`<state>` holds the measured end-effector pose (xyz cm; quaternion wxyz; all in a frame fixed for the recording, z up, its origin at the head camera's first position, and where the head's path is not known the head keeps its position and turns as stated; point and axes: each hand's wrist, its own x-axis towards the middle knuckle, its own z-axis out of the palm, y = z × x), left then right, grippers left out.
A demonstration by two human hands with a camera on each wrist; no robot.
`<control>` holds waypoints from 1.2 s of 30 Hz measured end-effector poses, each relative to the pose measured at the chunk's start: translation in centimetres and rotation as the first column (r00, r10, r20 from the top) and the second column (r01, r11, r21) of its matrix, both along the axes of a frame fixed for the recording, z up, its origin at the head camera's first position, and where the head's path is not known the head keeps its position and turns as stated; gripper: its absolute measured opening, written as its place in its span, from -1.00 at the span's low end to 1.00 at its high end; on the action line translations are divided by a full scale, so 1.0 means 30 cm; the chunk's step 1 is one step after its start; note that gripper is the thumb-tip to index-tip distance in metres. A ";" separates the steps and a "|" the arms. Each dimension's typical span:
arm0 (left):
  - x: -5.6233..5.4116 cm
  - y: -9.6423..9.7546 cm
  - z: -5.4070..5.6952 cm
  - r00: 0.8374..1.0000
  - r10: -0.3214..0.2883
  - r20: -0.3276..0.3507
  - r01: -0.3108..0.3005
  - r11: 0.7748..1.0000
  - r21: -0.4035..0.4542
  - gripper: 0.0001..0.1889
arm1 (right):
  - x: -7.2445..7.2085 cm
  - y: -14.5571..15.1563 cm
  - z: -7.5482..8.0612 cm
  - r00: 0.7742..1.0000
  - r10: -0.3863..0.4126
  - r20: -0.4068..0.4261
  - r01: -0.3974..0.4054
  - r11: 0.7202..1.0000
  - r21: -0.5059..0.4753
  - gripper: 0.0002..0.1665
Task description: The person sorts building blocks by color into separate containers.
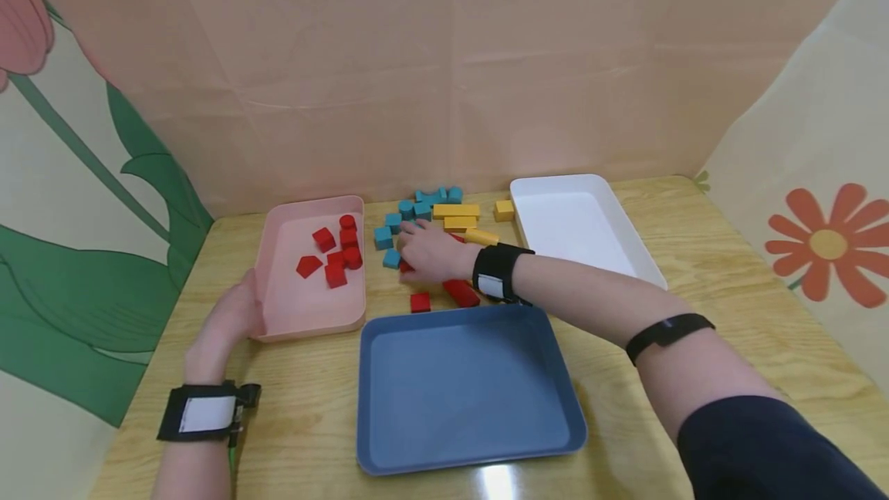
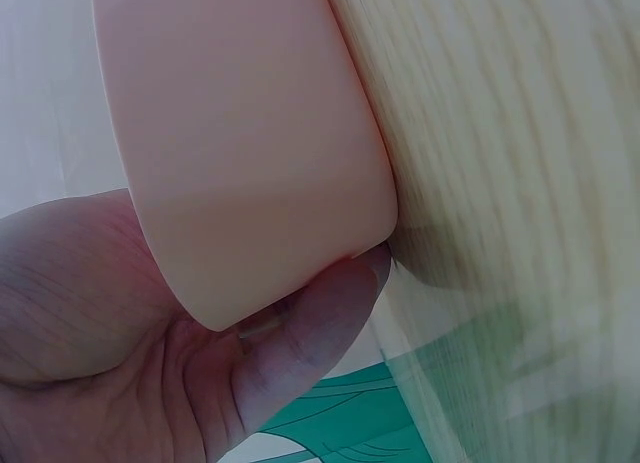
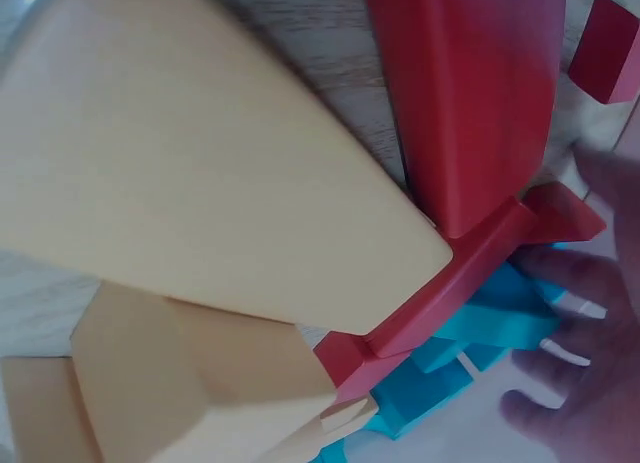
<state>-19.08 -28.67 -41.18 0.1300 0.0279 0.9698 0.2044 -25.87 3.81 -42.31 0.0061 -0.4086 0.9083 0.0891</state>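
At the left, my left hand (image 1: 239, 307) holds the near-left corner of a pink tray (image 1: 278, 268); in the left wrist view a finger (image 2: 320, 313) lies against its outer wall. Several red blocks (image 1: 336, 275) lie inside that tray. My right hand (image 1: 432, 251) reaches over the pile in the middle, palm down, fingers spread. In the right wrist view its fingertips are right at blue blocks (image 3: 500, 313) and a small red block (image 3: 562, 213). A long red block (image 3: 470, 93) and a yellow block (image 3: 220, 163) stand closer to the wrist. Part of the pile is hidden under the hand.
A blue-grey tray (image 1: 465, 392) with nothing in it lies in front, and a white tray (image 1: 583, 222) sits at the back right under the right forearm. Yellow blocks (image 1: 456, 211) are near the back wall. One red block (image 1: 420, 302) lies by the blue-grey tray's far rim.
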 end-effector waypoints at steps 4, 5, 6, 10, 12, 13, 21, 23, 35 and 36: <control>-0.003 -0.001 -0.001 1.000 -0.009 -0.010 0.009 1.000 0.003 -0.24 | 0.003 0.000 0.015 0.998 0.051 -0.034 -0.052 0.999 -0.009 -0.59; -0.003 -0.001 -0.001 1.000 -0.009 -0.009 0.009 1.000 0.002 -0.23 | 0.005 0.001 0.020 0.998 0.058 -0.039 -0.059 0.998 -0.019 -0.59; -0.004 -0.001 -0.001 1.000 -0.009 -0.007 0.009 1.000 0.003 -0.23 | 0.009 0.003 0.026 0.997 0.061 -0.036 -0.063 0.997 -0.043 -0.61; -0.005 -0.002 -0.003 1.000 -0.001 0.000 0.001 1.000 0.003 -0.24 | 0.020 0.005 0.052 0.999 0.030 0.045 -0.020 0.980 -0.199 -0.71; -0.004 -0.001 -0.001 1.000 0.005 0.003 -0.005 1.000 0.002 -0.23 | 0.025 0.004 0.062 0.994 0.017 0.106 0.014 0.959 -0.282 -0.77; -0.004 -0.001 -0.001 1.000 0.007 0.005 -0.007 1.000 0.000 -0.23 | 0.027 0.003 0.065 0.991 0.010 0.130 0.031 0.951 -0.308 -0.77; 0.002 -0.002 0.000 1.000 0.009 0.016 -0.010 1.000 0.015 -0.23 | 0.050 0.001 0.074 0.985 0.035 0.170 0.030 0.931 -0.364 -0.78; 0.003 -0.003 -0.001 1.000 0.008 0.010 -0.008 1.000 0.027 -0.24 | 0.055 0.003 0.074 0.986 0.048 0.160 0.015 0.929 -0.370 -0.79; -0.003 -0.007 -0.008 0.997 -0.045 -0.068 0.045 0.999 -0.002 -0.35 | 0.075 -0.023 0.078 0.991 0.073 0.114 -0.024 0.923 -0.385 -0.83; -0.004 -0.006 -0.008 0.997 -0.044 -0.064 0.044 0.999 -0.001 -0.34 | 0.079 -0.032 0.082 0.990 0.076 0.116 -0.026 0.924 -0.382 -0.82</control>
